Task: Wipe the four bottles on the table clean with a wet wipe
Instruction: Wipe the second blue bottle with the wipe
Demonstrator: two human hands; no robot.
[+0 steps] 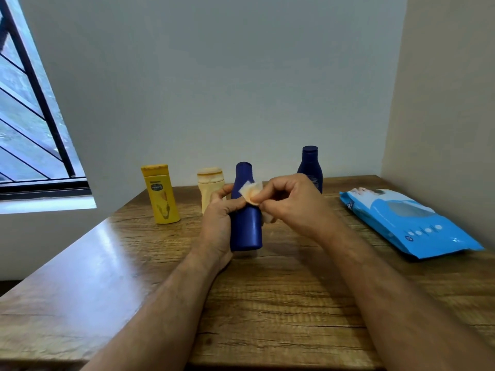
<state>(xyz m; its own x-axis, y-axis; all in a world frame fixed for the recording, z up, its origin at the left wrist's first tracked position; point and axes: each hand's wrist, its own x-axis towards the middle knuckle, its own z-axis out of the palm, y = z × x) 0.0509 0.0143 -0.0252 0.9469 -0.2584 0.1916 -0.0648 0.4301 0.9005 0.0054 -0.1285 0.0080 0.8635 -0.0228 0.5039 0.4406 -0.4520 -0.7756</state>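
Left hand (217, 223) wrapped round blue bottle (246, 226), upright above worktop (267, 303). Right hand (292, 204) pinching stained wet wipe (251, 192) against bottle's neck. Wipes pack (409, 223) right of bottle.

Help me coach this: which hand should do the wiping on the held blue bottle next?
Right. The right hand already pinches the wet wipe against the blue bottle, while the left hand grips that bottle.

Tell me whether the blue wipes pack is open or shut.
Cannot tell: the wipes pack lies flat on the table, its flap blurred.
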